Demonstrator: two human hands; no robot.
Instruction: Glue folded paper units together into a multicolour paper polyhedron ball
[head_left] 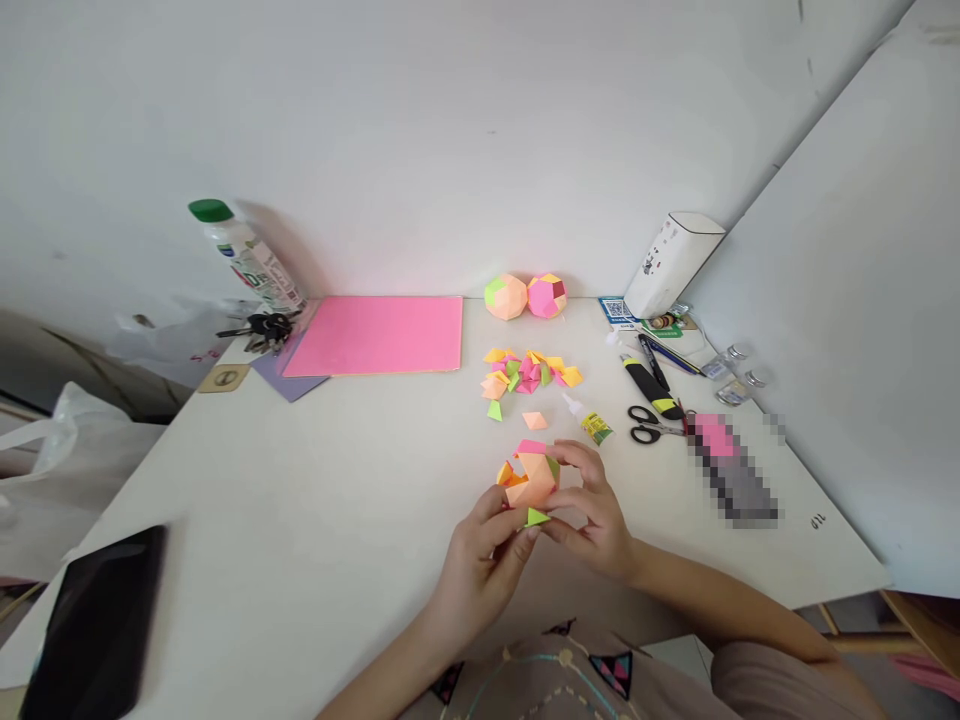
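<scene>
Above the near edge of the table, an unfinished folded-paper ball point(537, 480) in peach, pink, orange and green has an open gap on its left side. The fingers of my right hand point(600, 520) are curled round its right side. Just below the ball, a small green folded-paper piece point(536, 517) sits between the fingertips of my left hand point(484, 560). My left index finger is close against the ball's lower left; whether it presses on it I cannot tell. A loose peach paper piece point(535, 421) and a small glue bottle point(591, 418) lie beyond my hands.
A pile of coloured paper pieces point(529, 372) lies ahead, with two paper balls point(506, 297) by the wall. To the right are scissors point(646, 425), a cutter point(651, 387), pens and a white box point(671, 265). A pink sheet point(382, 335), bottle point(255, 260) and black tablet point(97, 620) are left.
</scene>
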